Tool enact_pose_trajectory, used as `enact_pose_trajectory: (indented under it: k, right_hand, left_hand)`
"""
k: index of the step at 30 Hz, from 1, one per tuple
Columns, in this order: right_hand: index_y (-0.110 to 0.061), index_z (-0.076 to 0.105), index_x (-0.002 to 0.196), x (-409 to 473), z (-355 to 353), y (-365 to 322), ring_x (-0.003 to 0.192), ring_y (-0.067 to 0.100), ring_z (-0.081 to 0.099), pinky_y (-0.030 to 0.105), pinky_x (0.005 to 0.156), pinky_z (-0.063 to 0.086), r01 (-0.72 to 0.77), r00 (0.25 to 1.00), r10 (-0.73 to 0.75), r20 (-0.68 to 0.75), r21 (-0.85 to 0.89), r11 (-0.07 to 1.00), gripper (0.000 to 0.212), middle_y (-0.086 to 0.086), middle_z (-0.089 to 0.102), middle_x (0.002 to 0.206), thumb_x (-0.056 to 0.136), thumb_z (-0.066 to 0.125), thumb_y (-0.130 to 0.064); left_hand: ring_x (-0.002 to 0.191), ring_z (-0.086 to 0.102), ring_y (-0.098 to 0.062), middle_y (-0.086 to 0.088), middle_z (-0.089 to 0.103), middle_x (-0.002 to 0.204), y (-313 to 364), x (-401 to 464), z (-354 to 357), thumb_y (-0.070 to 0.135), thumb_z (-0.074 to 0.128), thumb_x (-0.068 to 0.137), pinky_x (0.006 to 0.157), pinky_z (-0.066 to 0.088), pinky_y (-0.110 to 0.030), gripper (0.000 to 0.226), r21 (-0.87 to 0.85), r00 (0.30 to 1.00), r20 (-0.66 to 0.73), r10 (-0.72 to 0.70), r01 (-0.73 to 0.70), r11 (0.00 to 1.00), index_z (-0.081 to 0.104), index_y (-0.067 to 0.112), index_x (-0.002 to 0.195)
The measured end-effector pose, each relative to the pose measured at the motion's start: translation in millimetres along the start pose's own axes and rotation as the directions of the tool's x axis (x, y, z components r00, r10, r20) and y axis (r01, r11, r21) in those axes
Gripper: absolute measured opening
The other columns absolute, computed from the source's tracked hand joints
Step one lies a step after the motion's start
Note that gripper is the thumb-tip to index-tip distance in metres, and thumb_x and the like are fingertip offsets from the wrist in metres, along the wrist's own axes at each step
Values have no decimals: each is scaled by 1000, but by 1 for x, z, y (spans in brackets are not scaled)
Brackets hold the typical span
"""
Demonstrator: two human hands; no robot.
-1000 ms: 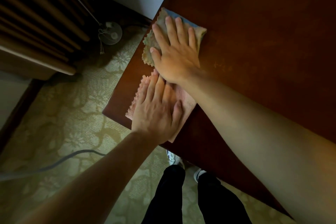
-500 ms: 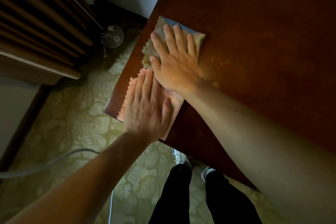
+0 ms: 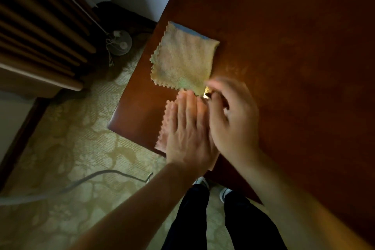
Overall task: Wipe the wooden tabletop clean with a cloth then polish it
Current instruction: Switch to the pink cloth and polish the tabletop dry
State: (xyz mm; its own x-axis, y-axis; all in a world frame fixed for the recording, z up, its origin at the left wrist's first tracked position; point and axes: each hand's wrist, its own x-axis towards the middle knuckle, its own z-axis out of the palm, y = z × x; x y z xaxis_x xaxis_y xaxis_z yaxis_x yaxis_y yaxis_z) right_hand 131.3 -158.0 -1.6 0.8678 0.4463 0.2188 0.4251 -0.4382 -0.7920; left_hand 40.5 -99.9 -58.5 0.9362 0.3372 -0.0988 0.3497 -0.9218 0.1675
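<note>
A dark reddish wooden tabletop (image 3: 284,46) fills the right side of the view. A folded tan cloth (image 3: 182,57) with a blue underside and zigzag edges lies flat near the table's left edge, with no hand on it. Just nearer me, a pink cloth (image 3: 166,126) lies at the table's corner. My left hand (image 3: 186,128) presses flat on the pink cloth with straight fingers. My right hand (image 3: 231,115) hovers beside it, blurred, fingers loosely curled near the tan cloth's near corner; whether it touches that corner is unclear.
Patterned beige carpet (image 3: 71,148) lies left of the table, crossed by a grey cable (image 3: 81,180). A slatted wooden piece (image 3: 40,36) and a round lamp base (image 3: 119,42) stand at the left. My legs in dark trousers (image 3: 213,219) are at the table's near edge.
My right hand has lifted off the tan cloth and drawn back toward me, leaving that cloth uncovered. My left hand stays flat on the pink cloth.
</note>
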Motion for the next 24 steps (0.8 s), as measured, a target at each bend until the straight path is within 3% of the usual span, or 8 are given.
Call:
enact_pose_trajectory:
  k: [3,6,8,10,12,16,18,24]
  right_hand:
    - [3,72,109,-32,-21,8,104,18,67,27,91,54,-45,995,48,-85,45,998,23,10,70,109,97,52,4]
    - [-2,65,123,-50,-27,11,113,18,65,35,92,57,-139,984,148,-95,92,986,32,8,67,119,96,49,4]
    - [-12,53,136,-57,-25,11,123,17,61,38,98,55,-195,977,204,-56,129,972,40,5,62,130,98,46,-1]
    - [-16,47,142,-61,-18,13,138,20,50,37,112,45,-184,983,186,-8,71,980,44,6,54,143,99,44,-7]
    - [-13,45,147,-57,-9,17,152,29,30,41,123,30,-142,984,155,86,-146,979,46,11,42,156,101,39,-19]
    - [-5,21,161,-34,10,29,158,37,-1,54,128,9,-20,926,235,294,-585,811,65,21,11,169,105,21,-38]
    - [-3,11,162,-24,14,38,158,38,-1,54,127,7,67,909,239,342,-685,726,68,24,5,169,106,16,-41]
    - [-14,4,164,32,12,67,158,32,2,51,128,5,138,922,160,353,-683,717,64,15,4,171,108,19,-41]
  left_hand:
    - [152,-6,-39,-28,-6,162,27,20,-2,46,11,97,124,7,-53,77,28,996,55,66,-67,997,2,-3,156]
    - [153,2,-40,-26,5,164,38,51,-17,45,10,99,123,13,-53,73,-268,982,128,141,-103,958,15,1,157]
    - [140,39,-40,-27,42,150,26,69,-33,26,44,101,114,33,-49,47,-417,977,-189,98,-170,893,52,1,140]
    - [129,50,-39,-27,53,138,1,92,-44,13,46,95,109,37,-44,38,-380,904,-427,-6,-174,909,63,0,128]
    - [141,37,-40,-25,40,151,-25,121,-55,23,39,97,115,29,-48,49,-229,937,-349,-30,-55,972,51,5,142]
    - [154,-11,-29,-11,-7,168,-56,151,-44,50,12,105,123,-6,-48,63,38,996,77,-50,48,998,1,22,160]
    - [153,-14,-27,-9,-11,167,-62,145,-32,54,5,104,122,-8,-48,64,66,994,103,-33,27,997,-7,25,159]
    - [154,-3,-31,-15,2,167,-80,91,-29,51,10,104,124,1,-52,65,48,999,47,-24,21,999,8,19,160]
